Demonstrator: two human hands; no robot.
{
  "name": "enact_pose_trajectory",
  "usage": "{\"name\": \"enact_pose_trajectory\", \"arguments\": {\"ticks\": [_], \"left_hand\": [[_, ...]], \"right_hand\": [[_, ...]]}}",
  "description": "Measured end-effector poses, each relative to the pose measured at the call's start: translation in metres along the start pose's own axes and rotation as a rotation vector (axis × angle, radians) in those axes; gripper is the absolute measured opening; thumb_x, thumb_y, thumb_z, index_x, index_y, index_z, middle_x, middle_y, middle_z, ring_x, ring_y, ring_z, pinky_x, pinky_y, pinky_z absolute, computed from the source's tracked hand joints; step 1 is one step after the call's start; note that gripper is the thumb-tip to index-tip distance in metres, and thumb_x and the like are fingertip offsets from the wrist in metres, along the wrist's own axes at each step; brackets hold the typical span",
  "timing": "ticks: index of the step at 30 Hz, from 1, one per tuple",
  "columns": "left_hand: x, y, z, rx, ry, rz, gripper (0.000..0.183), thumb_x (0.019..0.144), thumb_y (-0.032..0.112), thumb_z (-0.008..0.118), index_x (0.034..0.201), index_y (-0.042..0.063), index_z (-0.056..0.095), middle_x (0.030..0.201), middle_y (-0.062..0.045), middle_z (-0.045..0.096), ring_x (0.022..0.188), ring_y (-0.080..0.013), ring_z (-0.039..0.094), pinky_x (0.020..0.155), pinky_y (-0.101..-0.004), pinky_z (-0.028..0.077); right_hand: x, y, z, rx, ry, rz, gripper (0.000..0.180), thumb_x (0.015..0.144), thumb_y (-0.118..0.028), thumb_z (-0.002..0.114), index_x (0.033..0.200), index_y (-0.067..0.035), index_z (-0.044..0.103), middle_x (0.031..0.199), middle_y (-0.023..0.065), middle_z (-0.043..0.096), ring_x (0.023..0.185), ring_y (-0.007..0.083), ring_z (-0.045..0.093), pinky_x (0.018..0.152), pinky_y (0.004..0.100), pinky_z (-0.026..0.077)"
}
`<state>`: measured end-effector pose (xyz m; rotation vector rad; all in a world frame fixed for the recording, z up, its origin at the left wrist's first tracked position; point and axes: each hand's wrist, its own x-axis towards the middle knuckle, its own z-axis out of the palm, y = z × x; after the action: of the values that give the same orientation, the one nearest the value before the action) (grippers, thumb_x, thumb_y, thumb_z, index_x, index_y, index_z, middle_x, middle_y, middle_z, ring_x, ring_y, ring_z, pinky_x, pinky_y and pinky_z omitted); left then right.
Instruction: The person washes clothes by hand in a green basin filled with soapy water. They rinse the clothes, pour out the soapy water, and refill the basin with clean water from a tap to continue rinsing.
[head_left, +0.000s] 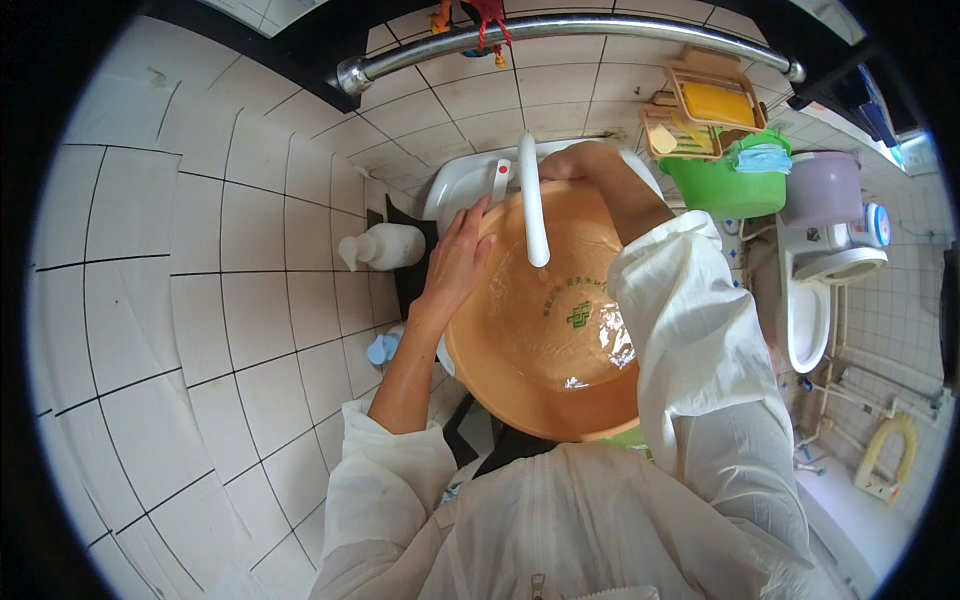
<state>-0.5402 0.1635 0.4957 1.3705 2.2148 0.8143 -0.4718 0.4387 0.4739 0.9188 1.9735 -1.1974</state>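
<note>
An orange plastic basin (525, 375) rests on a white sink (450, 187), with clear water and a green printed mark in its bottom. Over it hangs a white faucet spout (534, 202); a little water shows at its tip. My left hand (459, 262) lies on the basin's left rim, fingers stretched toward the faucet handle (502, 178), which bears a red dot. Behind the basin's far rim, right of the spout, is my right hand (566, 161); its fingers are mostly hidden, so what it touches cannot be told. White rolled sleeves cover both upper arms.
A white pump bottle (390, 247) stands left of the sink by the tiled wall. On the right are soap racks (682, 135), a green basin (731, 187), a lilac bucket (825, 187) and a toilet (808, 322). A metal rail (585, 26) crosses above.
</note>
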Motion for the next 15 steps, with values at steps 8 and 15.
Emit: {"name": "enact_pose_trajectory", "arguments": {"ticks": [8, 15], "left_hand": [[-0.014, 0.012, 0.007, 0.248, 0.34, 0.217, 0.055, 0.091, 0.004, 0.065, 0.143, 0.005, 0.046, 0.132, -0.018, 0.054, 0.113, -0.0361, 0.059, 0.094, -0.0435, 0.052], [-0.034, 0.018, 0.065, -0.793, 0.074, -0.338, 0.017, 0.1, 0.008, 0.059, 0.116, 0.003, 0.061, 0.085, -0.004, 0.062, 0.073, -0.0106, 0.061, 0.063, -0.0246, 0.05]], "right_hand": [[-0.078, 0.07, -0.028, 0.057, 0.401, -0.494, 0.049, 0.103, -0.04, 0.055, 0.12, 0.003, 0.07, 0.107, 0.0113, 0.073, 0.099, 0.0189, 0.067, 0.089, 0.0328, 0.052], [-0.224, 0.188, 0.06, 0.664, 0.954, -0.681, 0.034, 0.105, -0.025, 0.055, 0.115, 0.005, 0.07, 0.1, 0.0098, 0.074, 0.093, 0.0143, 0.067, 0.085, 0.0305, 0.053]]}}
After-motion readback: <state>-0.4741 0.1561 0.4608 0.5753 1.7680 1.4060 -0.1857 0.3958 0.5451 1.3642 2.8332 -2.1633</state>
